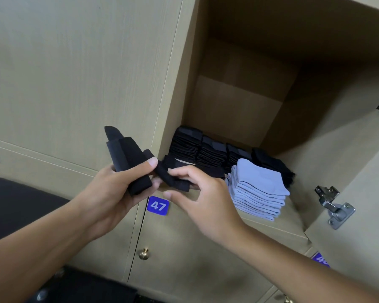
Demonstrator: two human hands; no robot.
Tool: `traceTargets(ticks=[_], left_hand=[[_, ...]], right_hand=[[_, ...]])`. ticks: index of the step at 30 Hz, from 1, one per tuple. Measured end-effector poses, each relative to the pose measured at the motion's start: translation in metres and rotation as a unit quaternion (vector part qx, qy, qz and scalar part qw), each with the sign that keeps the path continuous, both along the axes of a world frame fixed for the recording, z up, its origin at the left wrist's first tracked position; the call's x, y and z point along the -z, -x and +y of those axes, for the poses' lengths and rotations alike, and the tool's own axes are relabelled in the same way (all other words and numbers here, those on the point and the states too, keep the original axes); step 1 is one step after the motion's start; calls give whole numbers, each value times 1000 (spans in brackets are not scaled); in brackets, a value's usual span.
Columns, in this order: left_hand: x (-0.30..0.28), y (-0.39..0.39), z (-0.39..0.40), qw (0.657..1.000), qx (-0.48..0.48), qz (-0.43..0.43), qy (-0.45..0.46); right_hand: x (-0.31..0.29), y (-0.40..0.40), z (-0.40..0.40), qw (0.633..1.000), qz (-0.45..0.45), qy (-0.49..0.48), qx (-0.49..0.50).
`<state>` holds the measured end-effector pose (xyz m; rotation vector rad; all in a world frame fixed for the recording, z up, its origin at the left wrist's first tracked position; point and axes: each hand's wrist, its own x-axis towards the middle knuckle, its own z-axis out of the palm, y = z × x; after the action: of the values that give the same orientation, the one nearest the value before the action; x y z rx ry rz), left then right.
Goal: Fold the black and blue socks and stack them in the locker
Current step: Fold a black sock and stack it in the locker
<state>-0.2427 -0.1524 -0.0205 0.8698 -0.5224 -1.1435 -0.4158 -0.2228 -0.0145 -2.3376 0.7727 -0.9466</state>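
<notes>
left hand [116, 189]: bare, no glove, no ring showing, thumbnail short and plain
right hand [202, 197]: bare, no glove, no ring showing on the visible fingers
left forearm [42, 248]: bare from wrist to frame edge, no sleeve, no watch or band
right forearm [304, 272]: bare from wrist to frame edge, no sleeve, no watch or band
rest of body: out of view

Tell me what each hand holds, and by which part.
The left hand grips a folded black sock round its lower half; the right hand pinches that sock's loose end.
</notes>
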Motion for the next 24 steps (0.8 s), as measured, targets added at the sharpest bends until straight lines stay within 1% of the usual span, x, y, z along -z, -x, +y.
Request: traceTargets(ticks=[3,6,8,11,14,17,19,21,24], left_hand=[[1,-2,-1,999,-32,7,1],[4,-5,-2,998,-65,-16,-17],[5,-7,-2,996,-78,-32,-30],[5,-9,-2,995,-80,-51,-40],[3,-9,-1,994,-67,-71,-40],[1,-9,0,994,-47,-97,-38],[2,-8,0,992,-46,-110,-41],[4,-7,-1,990,-48,-124,-44],[5,-7,-3,986,-56,-152,-49]], right_hand=[[3,1,1,999,31,27,-9],[4,0,1,999,18,41,-21],[5,0,0,999,1,29,-22],[5,1,-5,999,-10,-32,-8],[1,2,-12,993,-26,-116,-9],[-4,6,-20,972,-41,-229,-29],[-5,8,-23,957,-52,-282,-51],[-4,10,-23,950,-52,-302,-65],[-1,11,-24,954,-40,-292,-47]])
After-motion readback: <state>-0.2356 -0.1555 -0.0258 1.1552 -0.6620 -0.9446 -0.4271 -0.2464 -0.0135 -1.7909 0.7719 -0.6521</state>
